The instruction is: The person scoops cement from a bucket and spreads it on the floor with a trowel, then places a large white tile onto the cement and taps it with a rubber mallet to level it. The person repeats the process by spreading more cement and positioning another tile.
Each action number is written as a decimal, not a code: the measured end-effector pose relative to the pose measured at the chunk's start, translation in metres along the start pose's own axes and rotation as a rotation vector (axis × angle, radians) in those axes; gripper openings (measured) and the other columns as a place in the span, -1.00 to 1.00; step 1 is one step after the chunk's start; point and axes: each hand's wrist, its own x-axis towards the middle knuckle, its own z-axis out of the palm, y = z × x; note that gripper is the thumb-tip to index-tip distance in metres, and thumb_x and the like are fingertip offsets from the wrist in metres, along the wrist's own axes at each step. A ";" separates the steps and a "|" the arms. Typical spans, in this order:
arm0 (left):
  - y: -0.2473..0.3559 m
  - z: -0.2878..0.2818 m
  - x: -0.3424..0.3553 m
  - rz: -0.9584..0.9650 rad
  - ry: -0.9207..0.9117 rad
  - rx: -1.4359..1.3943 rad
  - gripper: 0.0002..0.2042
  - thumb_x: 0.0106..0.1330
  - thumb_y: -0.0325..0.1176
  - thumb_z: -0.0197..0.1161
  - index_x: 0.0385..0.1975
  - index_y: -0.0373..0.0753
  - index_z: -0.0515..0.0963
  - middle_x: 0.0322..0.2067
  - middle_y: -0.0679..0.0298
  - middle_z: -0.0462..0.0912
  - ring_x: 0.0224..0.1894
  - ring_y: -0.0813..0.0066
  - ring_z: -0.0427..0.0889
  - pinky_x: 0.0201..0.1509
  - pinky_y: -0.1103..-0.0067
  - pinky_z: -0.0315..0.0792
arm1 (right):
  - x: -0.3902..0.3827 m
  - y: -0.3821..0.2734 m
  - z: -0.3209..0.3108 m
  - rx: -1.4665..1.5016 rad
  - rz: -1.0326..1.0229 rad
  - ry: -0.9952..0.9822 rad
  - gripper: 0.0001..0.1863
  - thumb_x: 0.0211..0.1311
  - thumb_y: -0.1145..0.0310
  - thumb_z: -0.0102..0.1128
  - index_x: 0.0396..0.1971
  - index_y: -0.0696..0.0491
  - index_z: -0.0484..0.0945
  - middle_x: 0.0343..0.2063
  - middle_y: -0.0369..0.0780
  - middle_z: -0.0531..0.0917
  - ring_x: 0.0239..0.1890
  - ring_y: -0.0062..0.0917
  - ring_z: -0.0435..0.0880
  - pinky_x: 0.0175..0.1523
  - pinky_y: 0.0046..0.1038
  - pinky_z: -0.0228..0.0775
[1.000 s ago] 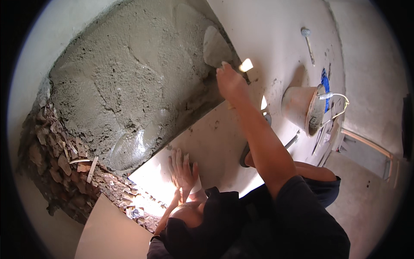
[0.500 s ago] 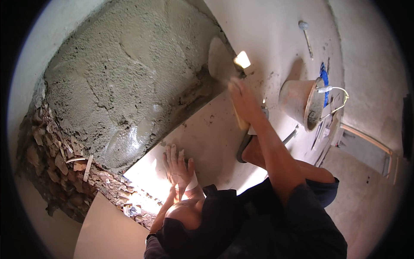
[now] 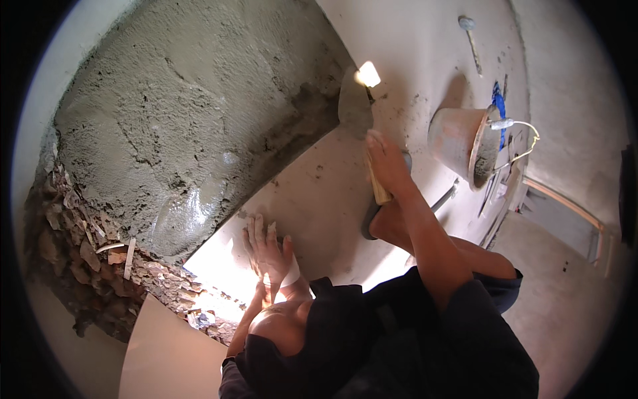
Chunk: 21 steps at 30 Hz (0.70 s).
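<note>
My right hand (image 3: 389,163) is closed round the wooden handle of a trowel (image 3: 355,106). The blade lies at the right edge of a patch of wet grey mortar (image 3: 186,93), where it borders a pale tile (image 3: 312,213). My left hand (image 3: 267,253) rests with fingers stretched out on that tile, near the mortar's lower edge, in bright sunlight. My bent knee and a foot in a dark sandal are beside and beneath my right arm, partly hidden by it.
A mortar-smeared bucket (image 3: 452,143) with a wire handle stands to the right. Beyond it are a mallet (image 3: 466,24), a blue item (image 3: 498,106) and long thin pieces. Broken rubble (image 3: 93,259) lies at lower left beside another tile (image 3: 159,352). A framed opening (image 3: 558,226) is at far right.
My right hand and the trowel have moved down and right, toward the mortar's edge. My left hand stays on the tile. The whole view has shifted slightly upward.
</note>
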 end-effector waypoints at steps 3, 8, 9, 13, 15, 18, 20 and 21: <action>-0.001 0.003 -0.001 0.027 0.025 0.033 -0.52 0.17 -0.22 0.28 0.07 -0.27 0.44 0.30 -0.02 0.25 0.40 -0.02 0.14 0.41 0.01 -0.02 | -0.028 0.004 -0.009 0.055 0.188 -0.071 -0.51 0.39 0.13 -0.04 0.18 0.13 0.40 -0.47 -0.15 0.57 -0.55 -0.52 0.57 -0.50 -0.47 0.46; 0.001 -0.007 0.000 0.026 -0.035 0.019 -0.52 0.17 -0.22 0.28 0.08 -0.27 0.43 0.30 -0.01 0.24 0.40 -0.02 0.14 0.41 0.03 -0.01 | -0.068 -0.008 -0.007 0.147 0.293 -0.113 -0.54 0.38 0.14 0.01 0.11 0.16 0.43 -0.51 -0.16 0.52 -0.66 -0.53 0.53 -0.58 -0.51 0.40; 0.001 -0.009 0.001 0.020 -0.037 0.010 -0.52 0.18 -0.22 0.28 0.08 -0.27 0.43 0.31 -0.01 0.23 0.40 -0.02 0.13 0.41 0.03 0.00 | -0.070 -0.010 -0.007 0.072 0.257 -0.070 -0.55 0.38 0.14 0.02 0.07 0.17 0.44 -0.52 -0.17 0.52 -0.68 -0.54 0.51 -0.59 -0.52 0.39; 0.003 -0.012 0.002 0.011 -0.066 -0.005 -0.52 0.18 -0.22 0.27 0.08 -0.28 0.43 0.31 -0.02 0.22 0.40 -0.03 0.12 0.41 0.03 -0.01 | -0.042 -0.010 -0.020 0.044 0.187 0.017 -0.57 0.36 0.10 0.06 -0.03 0.18 0.46 -0.54 -0.18 0.51 -0.64 -0.53 0.54 -0.53 -0.51 0.42; 0.002 -0.012 0.002 0.006 -0.066 -0.014 -0.52 0.19 -0.22 0.27 0.09 -0.28 0.42 0.31 -0.03 0.21 0.40 -0.03 0.12 0.42 0.03 -0.02 | -0.017 -0.003 -0.026 0.086 0.230 -0.008 -0.56 0.35 0.08 0.07 -0.03 0.17 0.45 -0.49 -0.15 0.53 -0.52 -0.48 0.58 -0.41 -0.44 0.46; 0.001 -0.011 0.001 -0.001 -0.087 0.021 -0.52 0.20 -0.22 0.26 0.10 -0.28 0.41 0.31 -0.04 0.21 0.40 -0.03 0.11 0.42 0.03 -0.02 | -0.004 0.016 -0.008 -0.177 -0.158 0.004 -0.51 0.34 0.05 0.09 0.04 0.14 0.44 -0.33 -0.08 0.61 -0.29 -0.35 0.62 -0.16 -0.28 0.48; 0.001 -0.009 0.000 0.003 -0.072 0.021 -0.53 0.21 -0.22 0.25 0.10 -0.28 0.41 0.31 -0.04 0.21 0.40 -0.03 0.12 0.42 0.03 -0.03 | -0.024 0.035 0.020 -0.391 -0.520 0.046 -0.51 0.34 0.04 0.07 0.08 0.11 0.43 -0.27 -0.08 0.64 -0.23 -0.29 0.62 -0.10 -0.23 0.47; 0.001 -0.009 0.000 0.008 -0.068 0.020 -0.53 0.21 -0.22 0.24 0.10 -0.28 0.41 0.31 -0.03 0.21 0.40 -0.03 0.12 0.42 0.03 -0.03 | -0.043 0.045 0.039 -0.351 -0.473 0.018 -0.51 0.35 0.04 0.06 0.09 0.10 0.42 -0.28 -0.09 0.64 -0.26 -0.30 0.62 -0.13 -0.24 0.48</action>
